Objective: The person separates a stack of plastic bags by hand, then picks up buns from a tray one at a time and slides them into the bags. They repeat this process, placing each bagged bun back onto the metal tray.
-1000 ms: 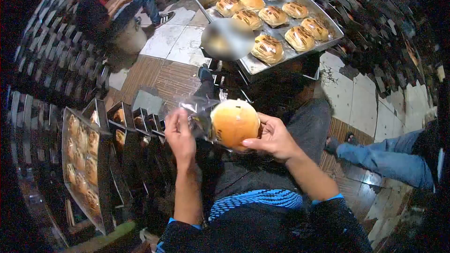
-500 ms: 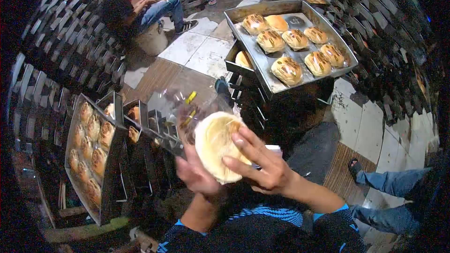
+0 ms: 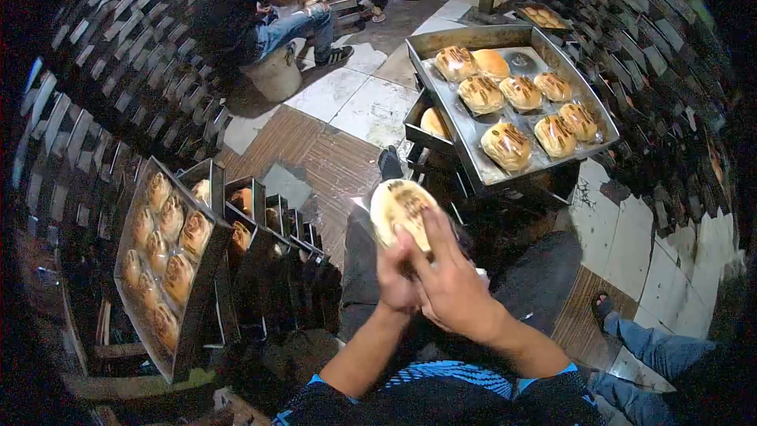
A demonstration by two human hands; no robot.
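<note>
Between my hands, above my lap, is a round pale bun point(image 3: 397, 203) with brown streaks on top, tilted toward me. My right hand point(image 3: 456, 288) has its fingers pressed along the bun's right and lower side. Slightly blurred, my left hand point(image 3: 397, 280) grips the lower left edge, its thumb against the front; the other fingers are mostly hidden behind it. Whether the bun is inside clear plastic, I cannot make out. Beyond it to the right, a metal tray point(image 3: 505, 176) holds several streaked buns point(image 3: 505, 146) with a clear, shiny wrap.
At left, a tilted tray point(image 3: 206, 268) of wrapped buns rests on stacked trays point(image 3: 272, 217). A person point(image 3: 236, 16) sits on a bucket point(image 3: 274, 75) at the back left. Another person's jeans leg point(image 3: 662, 347) is at right. Perforated brick walls point(image 3: 118, 71) flank the tiled floor.
The bun has moved up and turned, so its streaked top now shows instead of a plain pale side. The clear bag with yellow print is no longer visible. My hands are closer together.
</note>
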